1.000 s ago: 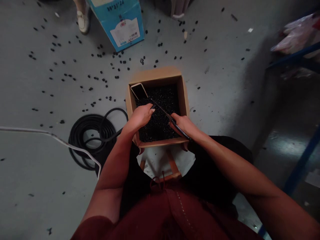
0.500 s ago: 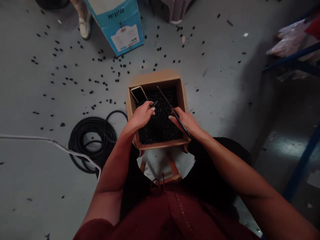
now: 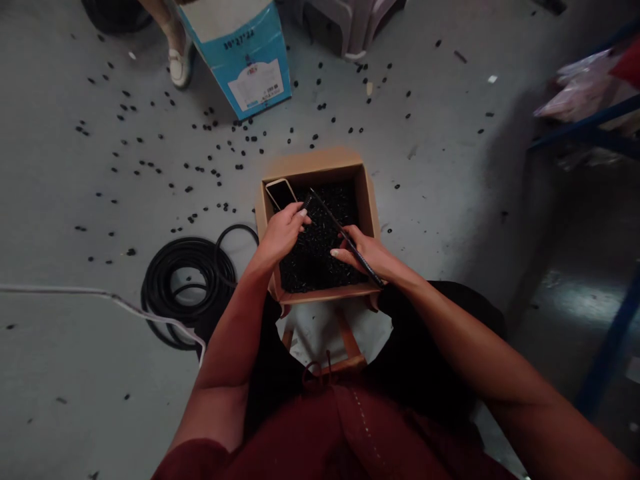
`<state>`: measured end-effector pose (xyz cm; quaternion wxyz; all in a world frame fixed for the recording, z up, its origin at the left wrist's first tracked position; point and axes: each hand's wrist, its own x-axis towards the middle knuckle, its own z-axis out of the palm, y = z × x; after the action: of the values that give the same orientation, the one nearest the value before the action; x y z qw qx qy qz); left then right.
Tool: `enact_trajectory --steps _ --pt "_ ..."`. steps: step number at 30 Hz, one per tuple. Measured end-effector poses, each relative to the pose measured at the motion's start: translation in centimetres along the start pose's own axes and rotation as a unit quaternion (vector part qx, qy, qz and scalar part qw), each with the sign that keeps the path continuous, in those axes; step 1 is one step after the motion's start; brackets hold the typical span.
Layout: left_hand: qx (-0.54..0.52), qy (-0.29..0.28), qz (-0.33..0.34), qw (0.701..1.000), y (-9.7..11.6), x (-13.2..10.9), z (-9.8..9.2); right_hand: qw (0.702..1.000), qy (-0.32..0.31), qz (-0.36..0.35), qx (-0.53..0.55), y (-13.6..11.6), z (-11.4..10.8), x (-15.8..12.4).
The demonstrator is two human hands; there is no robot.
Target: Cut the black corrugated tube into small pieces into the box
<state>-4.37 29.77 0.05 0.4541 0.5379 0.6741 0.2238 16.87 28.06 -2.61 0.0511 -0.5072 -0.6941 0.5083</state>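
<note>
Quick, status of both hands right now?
Left hand: closed, holding a small dark piece at the fingertips.
Right hand: holding a long thin dark rod.

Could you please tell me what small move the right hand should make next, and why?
I would probably ease the tip of the long dark tool in the right hand towards the short dark piece in the left hand: the tip appears close to that piece, and both are above the open box.
</note>
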Motion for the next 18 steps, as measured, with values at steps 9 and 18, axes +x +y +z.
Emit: enact_trajectory --steps 9,18 --pt "0.087 -0.002 0.030 0.996 0.43 -0.35 -0.03 1.000 -0.018 -0.004 -0.016 0.23 0.07 -0.11" --pt "0.195 -0.003 0.055 0.979 0.77 -0.51 0.61 0.999 -0.022 -0.005 -0.034 0.25 0.20 -0.14"
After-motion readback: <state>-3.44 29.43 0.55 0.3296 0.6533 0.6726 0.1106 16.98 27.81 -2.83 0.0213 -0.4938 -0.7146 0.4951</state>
